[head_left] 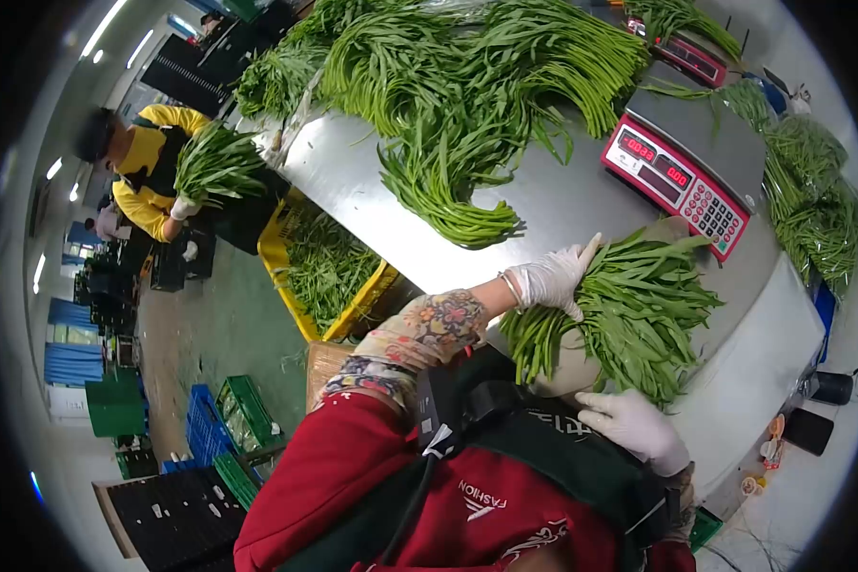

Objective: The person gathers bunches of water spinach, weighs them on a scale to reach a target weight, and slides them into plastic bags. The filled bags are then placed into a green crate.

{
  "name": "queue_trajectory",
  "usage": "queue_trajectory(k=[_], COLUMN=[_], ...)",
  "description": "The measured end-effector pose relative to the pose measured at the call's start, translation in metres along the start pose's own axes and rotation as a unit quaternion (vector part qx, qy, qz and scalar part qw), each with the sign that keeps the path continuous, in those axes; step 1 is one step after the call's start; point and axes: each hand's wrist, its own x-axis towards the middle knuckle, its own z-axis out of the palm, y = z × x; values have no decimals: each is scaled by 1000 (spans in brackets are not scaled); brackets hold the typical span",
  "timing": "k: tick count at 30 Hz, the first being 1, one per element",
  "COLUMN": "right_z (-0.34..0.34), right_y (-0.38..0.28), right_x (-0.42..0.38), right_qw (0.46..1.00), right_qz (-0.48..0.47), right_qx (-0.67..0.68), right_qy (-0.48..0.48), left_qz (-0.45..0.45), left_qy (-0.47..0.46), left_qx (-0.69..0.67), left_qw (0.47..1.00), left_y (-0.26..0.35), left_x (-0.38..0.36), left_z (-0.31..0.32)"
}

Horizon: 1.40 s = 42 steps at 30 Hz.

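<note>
A bunch of long-leaved green vegetables (639, 315) lies in front of me, its cut stems toward the lower left and its leaves fanned to the right. My left hand (553, 278), in a white glove, rests against the bunch's upper left edge with its visible fingers apart. Close to my apron, my right hand (637, 429), also white-gloved, is at the lower edge of the bunch with its fingers stretched out to the left. Part of a pale round surface (564, 367) shows under the stems. Just above the bunch stands a red digital scale (677, 186) with lit numbers.
Large heaps of the same greens (429, 86) cover the far side of the metal table (353, 176). A yellow crate (357, 315) of greens stands beside it. Bagged greens (810, 191) lie at the right. Across the table corner, a co-worker (153, 172) in yellow sleeves holds a bunch.
</note>
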Motion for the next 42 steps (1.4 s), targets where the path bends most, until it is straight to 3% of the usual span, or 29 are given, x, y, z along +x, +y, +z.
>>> queue_trajectory(k=[1, 3, 5, 6, 7, 8, 11, 15, 17, 19, 21, 23, 27, 29, 31, 32, 36, 42], right_z=[-15, -24, -29, -22, -24, -8, -13, -15, -15, -16, -17, -21, -24, -24, -19, -20, -17, -20], right_y=[-26, -61, -71, -76, -64, -42, -55, -54, -55, -61, -68, -75, -68, -59, -59, -64, -69, -83], right_x=[6, 31, 91, 101, 165, 215, 280, 323, 322, 316, 314, 312, 312, 316, 321, 320, 320, 325], right_qw=[1000, 974, 971, 967, 942, 929, 946, 956, 950, 941, 943, 944, 956, 959, 972, 983, 990, 985], right_qz=[13, 34, -103, -88, -174, -162, -136, -1, -15, -22, 1, 22, -62, -69, -35, 11, -6, -8], right_qx=[7, 209, 77, 114, -6, -4, -108, -259, -273, -289, -279, -266, -180, -177, -120, -75, -54, -149], right_qy=[-20, 82, 201, 209, 285, 333, 272, 139, 148, 173, 183, 193, 221, 209, 197, 168, 133, 91], left_qz=[-9, -3, 23, 19, 125, 231, 211, 180, 162, 158, 178, 141, 67, 129, 120, 170, 144, 237], left_qy=[-11, -1, 40, 47, 138, 223, 201, 154, 108, 99, 115, 110, 96, 263, 246, 333, 316, 288], left_qx=[8, 11, -2, 10, -26, -42, -116, -205, -220, -156, -184, -198, -213, -119, -62, -44, 15, 41], left_qw=[1000, 1000, 999, 999, 982, 946, 949, 950, 956, 970, 960, 964, 970, 949, 960, 927, 938, 927], left_y=[6, 0, -27, -22, -24, -25, -24, -26, -29, -29, -40, -39, -37, -48, -69, -83, -123, -123], left_x=[-2, 4, 17, 4, -5, -13, -15, 0, 5, 3, -3, -19, -68, -93, -104, -104, -115, -115], left_z=[-7, -1, 25, 8, 11, 14, 21, 33, 40, 43, 45, 30, -20, -39, -45, -41, -37, -52])
